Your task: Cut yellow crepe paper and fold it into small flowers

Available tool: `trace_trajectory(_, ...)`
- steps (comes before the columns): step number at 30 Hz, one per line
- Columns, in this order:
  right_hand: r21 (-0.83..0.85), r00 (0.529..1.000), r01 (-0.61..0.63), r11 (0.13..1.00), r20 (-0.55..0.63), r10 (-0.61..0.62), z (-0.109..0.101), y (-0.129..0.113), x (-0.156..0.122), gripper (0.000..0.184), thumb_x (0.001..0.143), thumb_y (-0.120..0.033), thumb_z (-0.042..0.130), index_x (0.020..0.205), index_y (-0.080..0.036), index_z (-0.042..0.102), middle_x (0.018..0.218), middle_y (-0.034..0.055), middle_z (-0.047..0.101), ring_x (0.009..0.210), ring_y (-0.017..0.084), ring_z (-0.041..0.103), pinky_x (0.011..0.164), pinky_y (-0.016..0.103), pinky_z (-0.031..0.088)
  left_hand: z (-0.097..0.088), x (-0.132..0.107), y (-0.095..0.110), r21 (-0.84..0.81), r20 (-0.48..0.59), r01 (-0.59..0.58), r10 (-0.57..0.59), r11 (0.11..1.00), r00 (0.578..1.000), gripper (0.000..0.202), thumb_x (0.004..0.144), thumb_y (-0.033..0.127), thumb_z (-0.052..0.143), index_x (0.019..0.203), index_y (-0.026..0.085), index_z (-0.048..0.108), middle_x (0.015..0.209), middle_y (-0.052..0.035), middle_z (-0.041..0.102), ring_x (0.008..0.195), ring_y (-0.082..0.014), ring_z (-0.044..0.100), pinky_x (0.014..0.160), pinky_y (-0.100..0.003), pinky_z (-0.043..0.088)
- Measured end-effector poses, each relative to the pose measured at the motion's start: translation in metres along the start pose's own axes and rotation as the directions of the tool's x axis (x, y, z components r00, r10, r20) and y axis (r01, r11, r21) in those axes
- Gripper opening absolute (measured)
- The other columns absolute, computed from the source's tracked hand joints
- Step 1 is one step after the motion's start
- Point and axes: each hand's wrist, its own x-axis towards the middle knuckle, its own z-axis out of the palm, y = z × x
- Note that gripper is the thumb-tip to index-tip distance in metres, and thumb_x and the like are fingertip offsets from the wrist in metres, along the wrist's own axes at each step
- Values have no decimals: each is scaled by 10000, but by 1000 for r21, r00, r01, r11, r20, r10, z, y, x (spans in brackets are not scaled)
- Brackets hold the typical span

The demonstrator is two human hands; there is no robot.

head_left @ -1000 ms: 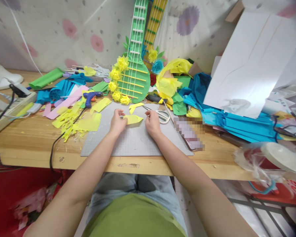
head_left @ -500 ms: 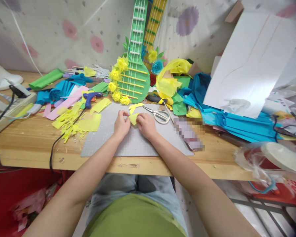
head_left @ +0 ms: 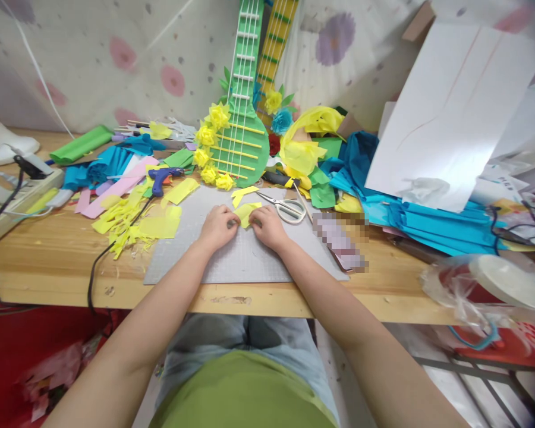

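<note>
A small piece of yellow crepe paper [head_left: 248, 213] is stretched between my two hands, just above the grey cutting mat [head_left: 249, 264]. My left hand [head_left: 220, 227] pinches its left edge, fingers curled. On its right edge, my right hand [head_left: 267, 227] has finger and thumb closed. Beyond the paper lies another cut yellow strip [head_left: 243, 194]. Scissors with pale handles [head_left: 290, 210] rest right of my right hand, blades pointing left. A green paper lute-like instrument [head_left: 243, 148] with yellow paper flowers [head_left: 207, 135] leans at the back of the mat.
Left of the mat lie a blue glue gun [head_left: 160, 178] with a trailing black cord and shredded yellow paper [head_left: 125, 223]. Blue crepe paper [head_left: 446, 226] and a white board [head_left: 450, 113] stand at the right. A lidded tub in plastic [head_left: 494, 285] sits at the table's right edge.
My hands have drawn slightly apart and the yellow paper between them shows wider and flatter. The whole view has shifted a little; the other things lie as before.
</note>
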Motion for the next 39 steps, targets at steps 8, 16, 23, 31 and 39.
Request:
trace_trajectory(8, -48, 999, 16, 999, 38, -14, -2, -7, -1, 253, 713, -39, 448, 835, -192, 609, 878, 50, 615, 896, 199, 440, 795, 320, 368, 1, 1, 2, 22, 19, 4, -4, 1000, 1000, 154, 692, 194, 536, 758, 205, 675, 807, -49, 573, 866, -197, 517, 829, -330, 407)
trace_trajectory(16, 68, 989, -144, 987, 50, 141, -2, -7, 0, 87, 737, -198, 561, 822, -203, 581, 806, 11, 631, 757, 153, 503, 714, 278, 386, 2, 1, 0, 9, 37, 11, -12, 1000, 999, 163, 693, 193, 529, 774, 183, 670, 799, -56, 571, 868, -197, 524, 824, -326, 413)
trace_trajectory(23, 164, 948, -318, 934, 20, 319, 4, -9, 3, 175, 718, -196, 543, 893, -206, 533, 786, -8, 627, 716, 132, 530, 667, 257, 391, 2, 2, 5, 43, 25, 56, -57, 998, 998, 174, 654, 166, 542, 781, 177, 659, 797, -57, 587, 874, -205, 530, 828, -322, 418)
trace_trajectory(31, 76, 932, -360, 930, -22, 362, 10, -12, 7, 216, 724, -201, 496, 940, -196, 485, 739, 3, 618, 704, 159, 544, 649, 273, 382, 7, 5, 10, 96, -21, 124, -122, 988, 992, 144, 725, 229, 511, 727, 162, 637, 775, -70, 594, 834, -202, 533, 805, -324, 416)
trace_trajectory(39, -33, 930, -365, 930, -63, 363, 12, -17, 6, 228, 723, -182, 467, 951, -174, 463, 751, 33, 612, 744, 192, 547, 659, 285, 369, 9, 6, 14, 133, -27, 171, -169, 976, 985, 170, 768, 288, 517, 713, 164, 619, 787, -77, 584, 839, -211, 521, 781, -329, 402)
